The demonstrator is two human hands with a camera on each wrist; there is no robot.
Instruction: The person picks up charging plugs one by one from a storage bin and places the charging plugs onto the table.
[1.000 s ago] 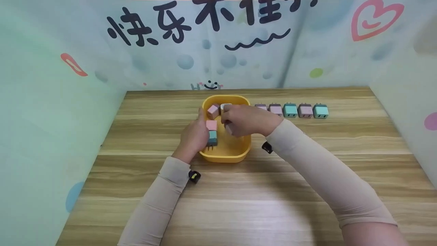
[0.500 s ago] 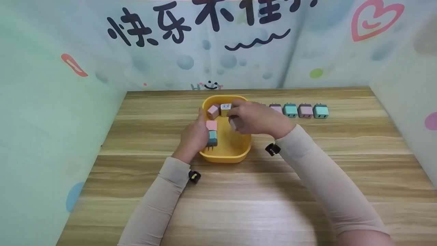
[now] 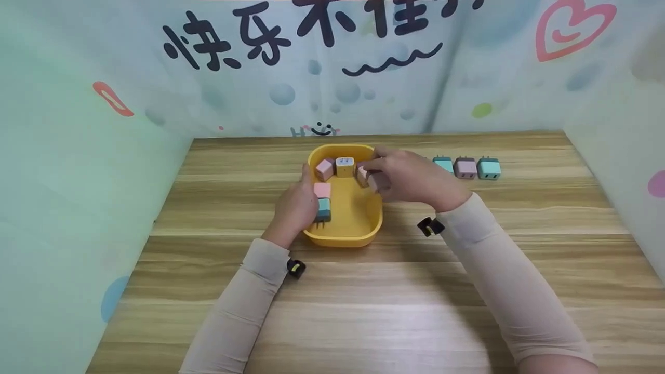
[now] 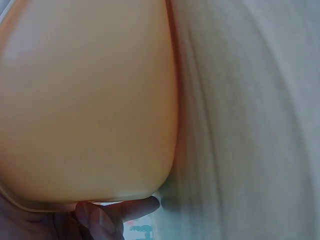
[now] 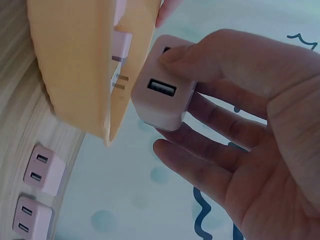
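My right hand (image 3: pixel 415 175) pinches a pink two-port USB charger (image 5: pixel 162 90) between thumb and fingers, above the right rim of the yellow basket (image 3: pixel 343 240). Gripping that basket's left wall is my left hand (image 3: pixel 297 205), thumb over the rim. In the left wrist view some of its fingers (image 4: pixel 102 220) show against the basket's outer side. Inside lie a white-topped charger (image 3: pixel 345 167), a pink charger (image 3: pixel 325 169) in the far left corner, and another pink charger (image 3: pixel 362 175) partly behind my right fingers. A pink-topped charger (image 3: pixel 322 190) and a teal charger (image 3: pixel 322 209) sit by my left thumb.
Right of the basket a row of chargers stands on the wooden table (image 3: pixel 374 306), including a teal charger (image 3: pixel 489 169) at its end. My right hand covers part of the row; the right wrist view shows a pink charger (image 5: pixel 45 170) there. A printed cloth (image 3: pixel 249 98) hangs behind.
My right hand has moved right with the charger, from over the basket's middle to its right rim. The white-topped charger and a pink one have come into sight. My left hand stays put.
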